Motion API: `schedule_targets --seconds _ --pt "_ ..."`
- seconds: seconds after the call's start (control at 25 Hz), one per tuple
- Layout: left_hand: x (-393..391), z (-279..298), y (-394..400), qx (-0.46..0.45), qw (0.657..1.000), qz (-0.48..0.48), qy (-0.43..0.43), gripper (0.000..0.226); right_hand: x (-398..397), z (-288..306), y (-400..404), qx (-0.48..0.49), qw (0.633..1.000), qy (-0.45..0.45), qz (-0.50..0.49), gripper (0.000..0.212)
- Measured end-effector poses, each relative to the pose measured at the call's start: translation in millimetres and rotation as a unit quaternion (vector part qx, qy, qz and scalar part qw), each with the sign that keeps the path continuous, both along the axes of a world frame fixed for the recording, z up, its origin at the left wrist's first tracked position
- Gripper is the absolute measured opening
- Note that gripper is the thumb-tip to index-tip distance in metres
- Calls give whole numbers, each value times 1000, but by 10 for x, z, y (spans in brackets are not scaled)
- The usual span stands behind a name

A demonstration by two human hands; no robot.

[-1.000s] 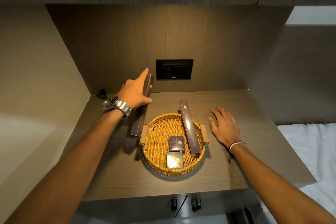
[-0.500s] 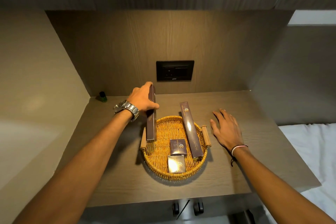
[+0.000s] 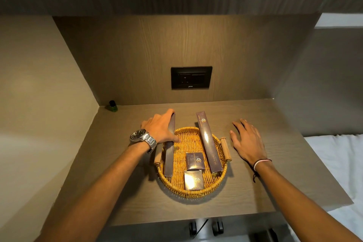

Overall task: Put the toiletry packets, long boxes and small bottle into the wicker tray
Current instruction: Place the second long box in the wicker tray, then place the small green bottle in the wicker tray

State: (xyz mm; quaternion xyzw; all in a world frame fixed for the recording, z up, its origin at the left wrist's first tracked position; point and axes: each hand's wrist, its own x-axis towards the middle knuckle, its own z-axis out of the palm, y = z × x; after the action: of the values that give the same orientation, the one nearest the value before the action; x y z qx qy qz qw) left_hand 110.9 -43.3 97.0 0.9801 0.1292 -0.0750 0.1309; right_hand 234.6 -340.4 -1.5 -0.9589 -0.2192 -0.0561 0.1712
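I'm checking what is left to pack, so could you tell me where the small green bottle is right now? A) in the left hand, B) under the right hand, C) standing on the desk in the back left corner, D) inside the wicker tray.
C: the small green bottle stands on the desk in the back left corner, well apart from the wicker tray and both hands.

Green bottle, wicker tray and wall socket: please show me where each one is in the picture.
Green bottle (image 3: 112, 106): head view, on its green body below the dark cap.
Wicker tray (image 3: 196, 192): head view, on the near woven rim.
Wall socket (image 3: 191, 77): head view, on the middle of the black plate.
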Motion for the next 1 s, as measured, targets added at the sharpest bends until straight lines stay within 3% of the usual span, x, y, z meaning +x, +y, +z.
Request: schedule_targets --seconds 0.12,0.2,0.32,0.44,0.72,1.0 --pt "-63 -34 79 -55 997 43 -45 107 10 -5 -12 0 1000 -1 -2 49" --pt "-103 -51 267 -116 979 113 -121 90 20 -12 -18 1 1000 -2 -3 49" --pt "-170 -79 749 -73 951 212 -212 56 35 -29 -6 1 1000 0 -6 49" --pt "-182 -63 1207 -13 943 263 -204 47 52 -47 8 2 1000 5 -7 50" --pt "-87 -116 1646 23 966 221 -131 52 87 -83 16 -6 1000 1 -11 50" --pt "-24 -119 1638 26 951 258 -171 29 84 -101 23 -6 1000 -4 -13 50"
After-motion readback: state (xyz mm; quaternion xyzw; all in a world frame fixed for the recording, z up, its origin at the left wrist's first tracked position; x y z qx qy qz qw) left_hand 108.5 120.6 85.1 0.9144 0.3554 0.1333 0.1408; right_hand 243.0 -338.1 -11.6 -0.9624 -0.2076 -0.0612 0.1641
